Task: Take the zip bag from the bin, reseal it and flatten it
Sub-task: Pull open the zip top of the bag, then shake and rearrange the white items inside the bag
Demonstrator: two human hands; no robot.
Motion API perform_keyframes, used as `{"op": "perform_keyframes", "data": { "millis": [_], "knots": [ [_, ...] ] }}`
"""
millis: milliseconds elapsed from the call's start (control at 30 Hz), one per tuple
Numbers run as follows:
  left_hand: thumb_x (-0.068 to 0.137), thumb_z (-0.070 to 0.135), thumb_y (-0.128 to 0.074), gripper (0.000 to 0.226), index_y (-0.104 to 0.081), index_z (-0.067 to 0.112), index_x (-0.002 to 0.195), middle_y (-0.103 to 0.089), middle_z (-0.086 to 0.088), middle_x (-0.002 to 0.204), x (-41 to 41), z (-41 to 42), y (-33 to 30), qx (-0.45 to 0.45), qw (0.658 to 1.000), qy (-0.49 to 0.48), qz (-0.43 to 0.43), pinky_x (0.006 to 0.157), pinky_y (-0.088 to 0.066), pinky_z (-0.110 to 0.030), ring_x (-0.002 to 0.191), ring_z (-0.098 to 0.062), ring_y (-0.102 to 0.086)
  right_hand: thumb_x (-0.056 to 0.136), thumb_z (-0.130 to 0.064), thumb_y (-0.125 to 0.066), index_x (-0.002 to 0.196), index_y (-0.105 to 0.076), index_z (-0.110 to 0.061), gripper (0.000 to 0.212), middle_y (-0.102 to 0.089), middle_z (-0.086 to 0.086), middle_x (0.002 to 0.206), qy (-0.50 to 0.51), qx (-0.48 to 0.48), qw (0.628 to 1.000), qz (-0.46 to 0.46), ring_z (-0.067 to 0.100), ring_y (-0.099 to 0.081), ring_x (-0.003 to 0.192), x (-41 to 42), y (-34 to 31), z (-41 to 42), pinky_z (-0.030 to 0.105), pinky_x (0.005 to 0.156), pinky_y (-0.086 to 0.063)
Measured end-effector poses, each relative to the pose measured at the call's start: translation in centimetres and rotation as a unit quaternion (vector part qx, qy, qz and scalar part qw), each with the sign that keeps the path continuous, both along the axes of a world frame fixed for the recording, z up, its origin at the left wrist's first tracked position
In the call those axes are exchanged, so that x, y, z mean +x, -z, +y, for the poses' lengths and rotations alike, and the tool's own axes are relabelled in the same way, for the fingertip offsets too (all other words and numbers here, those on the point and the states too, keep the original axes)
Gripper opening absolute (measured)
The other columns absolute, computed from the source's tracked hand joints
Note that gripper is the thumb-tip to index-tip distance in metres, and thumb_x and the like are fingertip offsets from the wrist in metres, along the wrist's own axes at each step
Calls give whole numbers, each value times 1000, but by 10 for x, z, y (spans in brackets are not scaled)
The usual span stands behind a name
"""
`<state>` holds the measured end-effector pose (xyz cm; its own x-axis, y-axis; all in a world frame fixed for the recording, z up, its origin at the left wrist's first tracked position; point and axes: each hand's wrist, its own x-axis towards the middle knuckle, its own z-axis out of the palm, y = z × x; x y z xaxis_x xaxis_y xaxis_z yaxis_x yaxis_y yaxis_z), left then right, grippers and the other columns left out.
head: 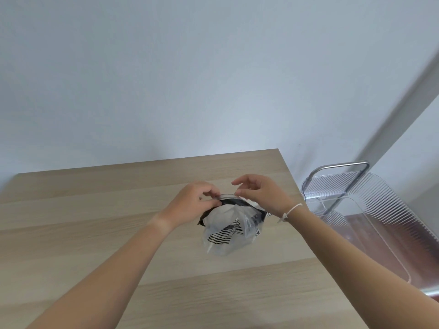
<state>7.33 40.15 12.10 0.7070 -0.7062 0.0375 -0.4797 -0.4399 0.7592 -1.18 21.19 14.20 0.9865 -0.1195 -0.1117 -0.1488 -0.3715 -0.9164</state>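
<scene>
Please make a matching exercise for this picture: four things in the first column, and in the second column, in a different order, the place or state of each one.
Things:
1. zip bag
2. clear bin
3. white string bracelet
4. left hand

Places or states:
A. on the right wrist
B. pinching the left end of the bag's top edge
C. beside the table's right edge
D. held over the table, striped fabric inside

Pairs: 1-D, 2-C, 3-A, 4-B

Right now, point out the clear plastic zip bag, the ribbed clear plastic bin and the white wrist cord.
clear plastic zip bag [222, 243]: head view, lower body.
ribbed clear plastic bin [389, 200]: head view, far wall.
white wrist cord [291, 211]: head view, strand.
</scene>
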Motion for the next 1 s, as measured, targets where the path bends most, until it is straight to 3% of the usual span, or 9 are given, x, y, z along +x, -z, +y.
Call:
{"op": "perform_keyframes", "data": {
  "millis": [100,200,300,400,467,533,700,833,1000],
  "knots": [
    [78,18,-69,12,-64,29,75,-66,14,79,0,5,2,-39,998,-37,35,67,-38,-4,73,3,-58,86,-14,-57,92,-65,-24,14,-63,-10,87,152,-61,978,-130,8,-56,79,-15,11,-2,15,70,-44],
    [79,17,-69,19,-64,34,73,-65,13,77,3,13,3,-86,989,-75,95,71,-44,-9,72,0,-57,84,-7,-52,87,-63,-21,18,-60,-4,81,247,-88,924,-279,4,-53,75,-42,27,-2,12,68,-41],
    [81,10,-66,13,-66,24,80,-63,3,82,3,16,4,-148,968,-82,184,80,-50,-32,80,-13,-58,84,-1,-51,83,-62,-26,27,-63,-7,84,279,28,939,-199,1,-55,75,-57,48,5,15,71,-44],
    [82,5,-63,21,-67,25,79,-65,5,81,0,12,6,-188,952,-72,230,80,-50,-34,78,-12,-59,87,-5,-50,100,-63,-21,24,-66,-5,102,201,152,968,-19,14,-58,94,-53,58,6,35,83,-47],
    [82,4,-62,24,-69,26,78,-68,10,79,-2,10,8,-197,946,-67,248,81,-51,-35,77,-10,-60,87,-6,-49,107,-62,-13,25,-65,2,109,155,225,962,33,19,-57,101,-45,57,4,41,91,-46],
    [83,5,-61,20,-69,23,80,-69,9,80,-1,10,11,-203,940,-70,264,82,-52,-37,76,-11,-61,85,-4,-47,103,-61,-6,23,-63,9,105,126,275,952,45,21,-57,99,-37,54,3,43,92,-43],
    [84,6,-60,14,-67,18,83,-69,7,82,1,23,21,-221,925,-87,297,74,-54,-30,76,-14,-63,74,-16,-59,75,-60,-18,2,-62,1,82,93,301,948,32,16,-58,85,-26,44,2,36,85,-41],
    [84,1,-58,20,-68,19,84,-67,5,89,-1,32,27,-229,908,-98,338,70,-56,-25,79,-10,-66,80,-14,-56,74,-54,-20,9,-59,2,81,65,308,949,31,18,-56,85,-22,46,8,37,85,-41],
    [84,-1,-57,24,-68,19,93,-69,6,90,0,42,28,-176,907,-93,370,76,-57,-31,84,-11,-68,82,-10,-55,76,-51,-20,12,-57,-3,74,40,335,941,12,9,-56,67,-19,43,16,26,70,-45]
  ]
}}
